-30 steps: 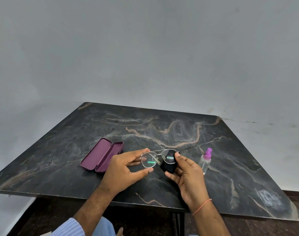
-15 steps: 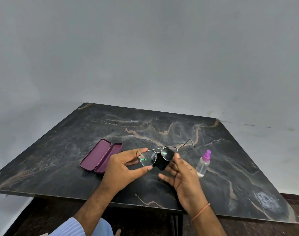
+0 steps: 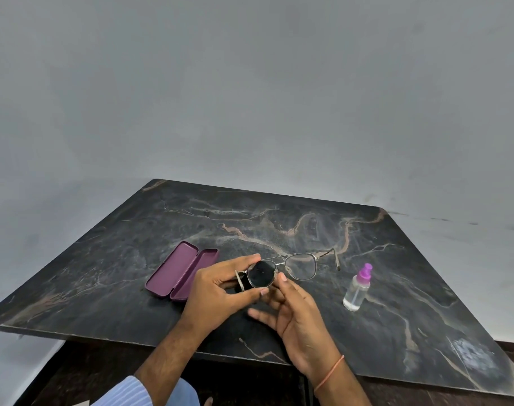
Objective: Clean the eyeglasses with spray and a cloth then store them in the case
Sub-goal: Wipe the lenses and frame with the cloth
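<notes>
Nearest, a striped sleeve [image 3: 124, 392] leads up to the left hand [image 3: 217, 297], and a wrist with an orange thread [image 3: 329, 373] leads to the right hand [image 3: 296, 315]; both meet above the front middle of the table [image 3: 396, 332]. The glasses [image 3: 282, 269] are held in the air at 12 o'clock from both hands, frame running from 9 toward 3 o'clock. The left hand pinches the left lens rim, forefinger on top and thumb below, with a folded temple showing against its fingers. The right thumb presses the same lens from the 3 o'clock side, and a dark cloth [image 3: 260, 273] shows through that lens; the right fingers lie mostly spread beneath it, and whether they curl round the cloth I cannot tell. The other lens and its open temple stick out free toward 2 o'clock. The table's front edge runs just under the forearms. At 3 o'clock, well apart from the hands, a spray bottle [image 3: 356, 288] stands upright. At 10 o'clock, just beside the left hand, the purple case [image 3: 181, 272] lies open. Beyond them bare tabletop stretches to the far edge, then a grey wall [image 3: 250, 98].
</notes>
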### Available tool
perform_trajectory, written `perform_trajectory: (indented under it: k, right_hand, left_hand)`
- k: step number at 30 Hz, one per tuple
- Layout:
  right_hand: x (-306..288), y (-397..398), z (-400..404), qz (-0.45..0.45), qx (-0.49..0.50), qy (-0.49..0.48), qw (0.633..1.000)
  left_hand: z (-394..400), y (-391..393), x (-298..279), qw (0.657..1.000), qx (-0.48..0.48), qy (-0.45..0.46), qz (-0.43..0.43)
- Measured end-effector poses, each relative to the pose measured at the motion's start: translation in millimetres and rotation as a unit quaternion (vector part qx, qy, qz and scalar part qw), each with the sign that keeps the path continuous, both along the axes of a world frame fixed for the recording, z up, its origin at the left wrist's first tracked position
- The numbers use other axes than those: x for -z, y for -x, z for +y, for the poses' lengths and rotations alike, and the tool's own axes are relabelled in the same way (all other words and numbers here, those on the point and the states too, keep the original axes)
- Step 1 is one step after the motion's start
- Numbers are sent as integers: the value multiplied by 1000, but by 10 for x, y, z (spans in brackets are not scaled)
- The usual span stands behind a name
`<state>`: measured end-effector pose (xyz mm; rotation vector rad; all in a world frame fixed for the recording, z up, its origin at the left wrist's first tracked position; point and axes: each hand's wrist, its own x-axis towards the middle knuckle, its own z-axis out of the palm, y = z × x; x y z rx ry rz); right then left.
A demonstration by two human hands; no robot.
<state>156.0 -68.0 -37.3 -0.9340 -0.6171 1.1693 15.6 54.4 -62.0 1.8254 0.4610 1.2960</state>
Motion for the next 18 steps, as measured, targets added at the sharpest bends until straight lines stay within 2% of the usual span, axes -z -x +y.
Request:
perform_trajectory:
  k: [5,11,18]
  right_hand:
    - [52,-59,-6,24,27,-31,999]
    - [65,-65,15,25,0,-45,999]
    - [72,-74,-2,10,36,-47,998]
  left_hand:
    - [5,-20,21,1000,3,30,-1]
    - [-17,15,2,1000,-9,-2,19]
    - [-38,-5,-10,1000,-17,-19,12]
